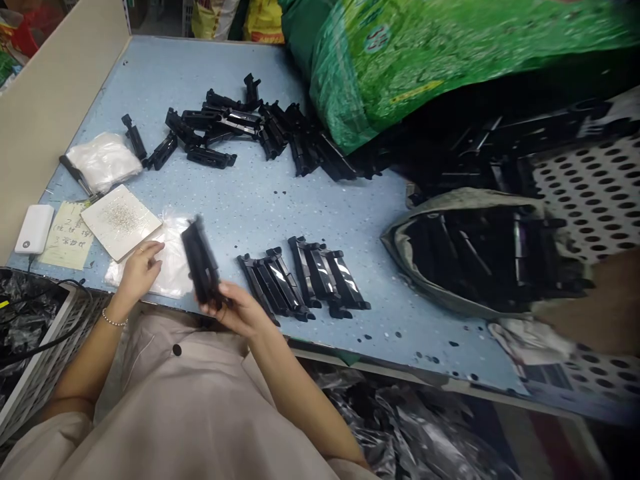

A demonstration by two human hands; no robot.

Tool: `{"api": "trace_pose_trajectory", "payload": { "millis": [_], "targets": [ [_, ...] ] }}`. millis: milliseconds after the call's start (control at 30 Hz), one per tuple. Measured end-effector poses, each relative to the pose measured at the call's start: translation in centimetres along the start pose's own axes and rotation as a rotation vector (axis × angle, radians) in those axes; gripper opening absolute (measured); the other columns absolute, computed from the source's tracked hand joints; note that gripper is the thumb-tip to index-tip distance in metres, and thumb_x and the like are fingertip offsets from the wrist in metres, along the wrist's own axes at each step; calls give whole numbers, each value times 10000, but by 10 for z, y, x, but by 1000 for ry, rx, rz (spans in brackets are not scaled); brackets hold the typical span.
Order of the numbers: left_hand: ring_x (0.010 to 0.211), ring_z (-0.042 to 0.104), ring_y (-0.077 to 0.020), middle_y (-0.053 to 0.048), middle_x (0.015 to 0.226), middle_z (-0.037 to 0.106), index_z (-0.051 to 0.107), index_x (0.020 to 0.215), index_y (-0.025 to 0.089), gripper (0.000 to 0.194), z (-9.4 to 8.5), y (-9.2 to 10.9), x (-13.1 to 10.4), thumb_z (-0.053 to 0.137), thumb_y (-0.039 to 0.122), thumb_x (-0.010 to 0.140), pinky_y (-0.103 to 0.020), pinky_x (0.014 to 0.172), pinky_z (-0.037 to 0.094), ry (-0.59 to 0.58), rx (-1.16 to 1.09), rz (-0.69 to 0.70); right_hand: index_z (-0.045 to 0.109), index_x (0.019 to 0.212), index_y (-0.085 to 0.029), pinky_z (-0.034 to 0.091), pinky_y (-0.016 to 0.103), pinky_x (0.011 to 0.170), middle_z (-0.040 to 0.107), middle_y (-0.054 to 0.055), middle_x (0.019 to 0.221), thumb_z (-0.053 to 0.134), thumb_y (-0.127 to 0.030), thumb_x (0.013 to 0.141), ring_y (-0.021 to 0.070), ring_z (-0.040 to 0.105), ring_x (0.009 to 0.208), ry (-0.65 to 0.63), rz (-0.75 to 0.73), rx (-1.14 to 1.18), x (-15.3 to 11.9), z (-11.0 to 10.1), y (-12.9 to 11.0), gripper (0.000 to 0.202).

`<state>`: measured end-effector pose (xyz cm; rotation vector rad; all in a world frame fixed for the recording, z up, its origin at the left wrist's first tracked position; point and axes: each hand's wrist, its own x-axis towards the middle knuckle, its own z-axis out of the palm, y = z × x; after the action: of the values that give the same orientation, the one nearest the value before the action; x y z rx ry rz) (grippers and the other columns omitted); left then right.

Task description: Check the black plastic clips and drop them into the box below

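Observation:
A black plastic part [201, 263], long and slightly blurred, stands tilted in the grip of my right hand [237, 308], which holds it by its lower end near the table's front edge. My left hand [141, 270] is at the near corner of a white square tile [121, 221] that carries many tiny pale bits. Its fingers are bent and the thumb lies apart from them, with nothing visible between. Beneath and beside it lie clear plastic bags [175, 267]. To the right of my right hand, several similar black parts [280, 283] lie side by side in two groups.
Several loose black parts [210, 157] are heaped farther back. Left are plastic bags [104, 160], a handwritten yellow note [67, 233] and a white device [34, 229]. A cloth-edged sack [450, 300] of black parts is at right, below a green bag [425, 60].

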<state>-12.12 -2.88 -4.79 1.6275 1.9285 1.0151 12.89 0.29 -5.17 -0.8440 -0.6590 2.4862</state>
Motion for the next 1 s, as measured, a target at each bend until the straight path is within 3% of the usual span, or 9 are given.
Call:
{"api": "trace_pose_trajectory", "payload": {
  "millis": [200, 333, 433, 533, 633, 767, 800, 867, 1000],
  "targets": [
    [1170, 642, -259, -149, 1421, 574, 535, 1433, 206, 515, 0, 14, -23, 456, 124, 930, -434, 1011, 533, 37, 176, 218, 623, 910, -162, 560, 232, 543, 700, 59, 783, 744, -429, 815, 151, 680, 651, 6, 174, 106, 14, -7, 24, 308],
    [1139, 671, -271, -145, 1398, 608, 509, 1455, 246, 505, 23, 29, -55, 415, 127, 973, -470, 955, 573, -120, 112, 450, 593, 1154, -209, 532, 204, 540, 681, 0, 823, 768, -411, 789, 117, 644, 637, 85, -8, 35, 15, 0, 13, 453],
    [1142, 678, -256, -137, 1365, 630, 517, 1442, 255, 481, 45, 37, -67, 421, 143, 985, -454, 952, 583, -124, 1, 480, 402, 1446, -326, 502, 203, 539, 662, -46, 832, 756, -413, 782, 109, 632, 618, 163, -148, -45, 9, 7, 5, 757],
    [1177, 666, -248, -130, 1344, 641, 535, 1420, 261, 469, 66, 48, -68, 412, 132, 986, -435, 957, 579, -161, -68, 533, 435, 1438, -319, 530, 262, 577, 697, 7, 937, 688, -495, 805, 158, 670, 699, 242, -279, -130, -6, -6, 1, 704],
    [1118, 684, -236, -111, 1296, 662, 564, 1375, 287, 432, 78, 58, -63, 442, 153, 984, -409, 895, 590, -336, -110, 629, 606, 1164, -283, 585, 339, 655, 704, 40, 1004, 622, -550, 826, 212, 694, 850, 543, -548, -207, -46, -56, -5, 431],
    [1079, 649, -265, -141, 1170, 636, 612, 1212, 210, 272, 68, 46, -45, 548, 310, 967, -422, 887, 561, -60, 26, 311, 591, 989, -306, 618, 484, 774, 681, 77, 1170, 484, -667, 804, 276, 666, 1117, 1356, -945, -114, -137, -157, -6, 420],
    [1047, 637, -277, -140, 1119, 619, 610, 1154, 192, 279, 64, 39, -40, 606, 366, 937, -423, 863, 553, 2, 116, 236, 577, 931, -327, 611, 487, 772, 664, 85, 1244, 451, -669, 785, 276, 638, 1190, 1588, -954, -97, -160, -178, -1, 392],
    [967, 611, -284, -119, 1020, 584, 591, 1048, 175, 350, 55, 26, -32, 710, 442, 856, -412, 803, 533, 21, 307, 182, 521, 852, -359, 576, 506, 726, 598, 105, 1365, 464, -658, 721, 283, 574, 1287, 1796, -910, -81, -200, -203, 16, 331],
    [904, 568, -266, -114, 995, 545, 557, 1000, 167, 280, 53, 17, -28, 686, 386, 882, -381, 756, 501, -83, 490, 261, 473, 850, -374, 420, 458, 420, 591, 138, 1184, 391, -769, 619, 359, 681, 1018, 1955, -748, -238, -243, -204, 60, 465]
  ]
}}
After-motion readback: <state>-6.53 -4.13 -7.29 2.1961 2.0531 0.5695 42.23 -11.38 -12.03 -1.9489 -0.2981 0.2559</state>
